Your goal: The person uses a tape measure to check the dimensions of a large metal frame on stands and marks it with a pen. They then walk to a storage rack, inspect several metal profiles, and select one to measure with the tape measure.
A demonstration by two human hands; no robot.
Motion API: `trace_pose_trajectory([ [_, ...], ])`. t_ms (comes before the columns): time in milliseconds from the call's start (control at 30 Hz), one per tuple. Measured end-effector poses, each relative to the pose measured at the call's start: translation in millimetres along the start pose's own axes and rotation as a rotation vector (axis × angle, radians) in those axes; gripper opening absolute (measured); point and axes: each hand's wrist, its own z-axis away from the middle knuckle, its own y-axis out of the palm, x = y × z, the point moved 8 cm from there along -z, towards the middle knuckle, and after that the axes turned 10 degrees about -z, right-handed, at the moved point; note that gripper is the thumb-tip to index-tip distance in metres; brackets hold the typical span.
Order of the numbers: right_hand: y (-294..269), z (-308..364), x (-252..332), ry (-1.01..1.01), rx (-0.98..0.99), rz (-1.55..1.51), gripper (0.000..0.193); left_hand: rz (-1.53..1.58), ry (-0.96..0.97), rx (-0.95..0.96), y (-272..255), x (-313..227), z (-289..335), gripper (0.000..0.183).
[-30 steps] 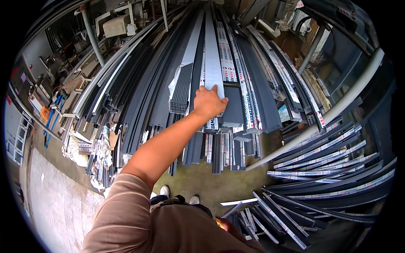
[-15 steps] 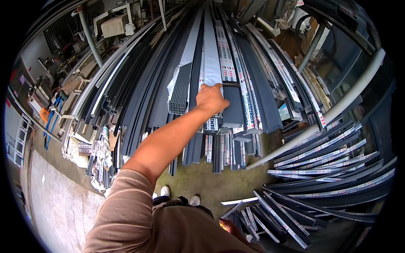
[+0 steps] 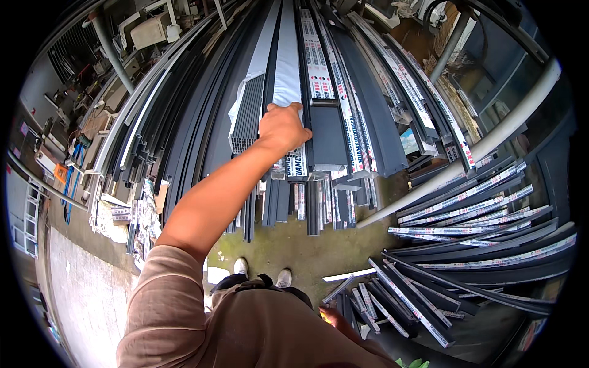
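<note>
My left hand [image 3: 283, 129] reaches forward at arm's length, its fingers curled over the near end of a long profile wrapped in white film [image 3: 287, 70]. Just left of it lies a bundle of narrow grey ribbed profiles [image 3: 248, 113], its white wrapping torn back at the end. A wide dark grey profile [image 3: 327, 138] lies right beside my hand, with a label-taped strip [image 3: 316, 58] behind it. Low by my body, my right hand [image 3: 335, 319] is partly hidden by my shirt; its fingers look closed round something small with yellow and red, too little visible to name.
Long dark profiles [image 3: 184, 132] fan out on the rack at left. A pale slanting pipe [image 3: 491, 144] crosses at right, above stacked profiles [image 3: 472, 230]. Short offcuts [image 3: 399, 306] lie on the floor near my right side. My shoes [image 3: 284, 278] stand below the rack.
The view has shifted, so the rack's middle and my left hand appear farther left and slightly higher. My left hand stays at the white-wrapped profile's end. Green leaves now show at the bottom.
</note>
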Motion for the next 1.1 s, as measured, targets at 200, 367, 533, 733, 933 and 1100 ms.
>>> trace_pose_trajectory([
  [200, 6.4, 1.3, 23.4, -0.023, 0.079, -0.015, 0.036, -0.069, 0.120, -0.086, -9.6, -34.0, 15.8, 0.067],
  [367, 7.7, 0.5, 59.5, -0.031, -0.080, 0.128, 0.049, 0.073, 0.289, -0.162, -7.8, -58.9, 16.6, 0.084],
  [533, 32.3, 36.3, 89.1, -0.068, -0.082, 0.115, 0.048, 0.117, 0.184, -0.125, 2.3, -37.7, 10.8, 0.086],
  [733, 26.1, 16.4, 52.1, -0.032, -0.039, 0.058, 0.049, 0.306, 0.284, -0.106, 20.5, -20.8, -7.2, 0.086],
  [933, 5.6, -22.2, 6.7, -0.103, 0.136, 0.127, 0.047, 0.299, 0.229, -0.124, 11.8, -18.2, 14.4, 0.088],
  [1100, 11.0, 10.7, 16.8, -0.264, 0.143, 0.302, 0.043, 0.388, 0.423, -0.374, -10.1, -34.4, 97.0, 0.070],
])
